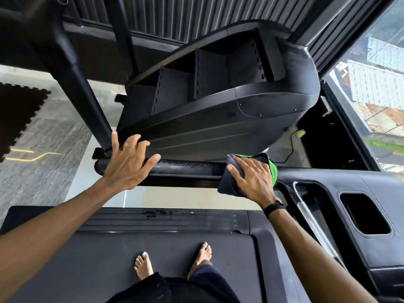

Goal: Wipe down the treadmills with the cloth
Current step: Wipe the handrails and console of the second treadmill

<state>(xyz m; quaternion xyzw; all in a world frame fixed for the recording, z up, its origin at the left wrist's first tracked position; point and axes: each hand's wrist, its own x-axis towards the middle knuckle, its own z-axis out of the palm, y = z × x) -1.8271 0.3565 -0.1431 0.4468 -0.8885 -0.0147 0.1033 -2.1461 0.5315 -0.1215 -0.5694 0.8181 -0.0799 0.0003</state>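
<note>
I stand barefoot on the black treadmill belt (109,254). A black horizontal handlebar (188,168) crosses in front of me, its surface wet in the middle. My left hand (129,162) rests on the bar's left end with fingers spread, holding nothing. My right hand (253,178) presses a dark grey cloth with a green side (229,184) around the bar's right end. The treadmill console (218,88) rises above and behind the bar, seen from below.
The right side panel with a silver handle and a cup recess (365,213) runs along my right. A window (376,73) lies beyond it. A black cable (291,147) trails on the floor behind the console. A dark foam mat (19,114) lies at left.
</note>
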